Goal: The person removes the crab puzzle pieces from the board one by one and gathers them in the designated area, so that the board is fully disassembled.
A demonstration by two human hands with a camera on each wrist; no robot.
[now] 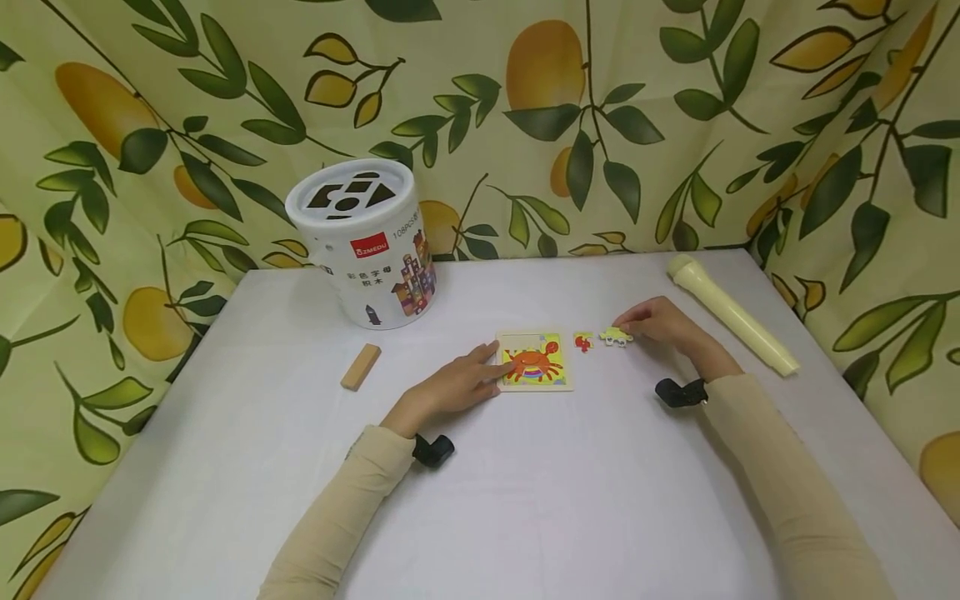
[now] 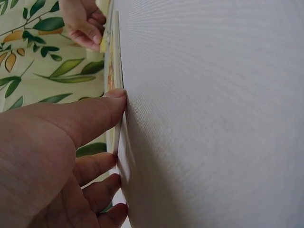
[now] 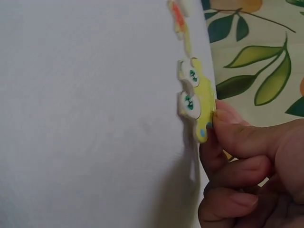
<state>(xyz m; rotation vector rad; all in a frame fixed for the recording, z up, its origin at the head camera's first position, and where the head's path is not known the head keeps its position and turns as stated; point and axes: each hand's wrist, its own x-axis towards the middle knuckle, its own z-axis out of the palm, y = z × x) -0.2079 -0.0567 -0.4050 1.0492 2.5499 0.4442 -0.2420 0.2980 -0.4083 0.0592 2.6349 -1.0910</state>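
Observation:
A square crab jigsaw puzzle [image 1: 533, 377] lies flat in its pale frame on the table, with a gap along the top of its picture. My left hand [image 1: 461, 382] rests at its left side, one finger reaching over the picture. In the left wrist view, the thumb [image 2: 99, 114] touches the frame's edge. My right hand [image 1: 660, 323] pinches a yellow jigsaw piece with two cartoon eyes [image 3: 202, 102] between thumb and fingertips, just above the table. Between that piece and the frame lies a red-and-yellow jigsaw piece [image 1: 583, 341].
A white block bucket [image 1: 367, 267] with a shape-hole lid stands at the back left. Near it lies a wooden block [image 1: 361, 367]. A cream toy microphone [image 1: 731, 312] lies at the right. Fruit-patterned curtain [image 1: 465, 125] closes off the table's back and sides.

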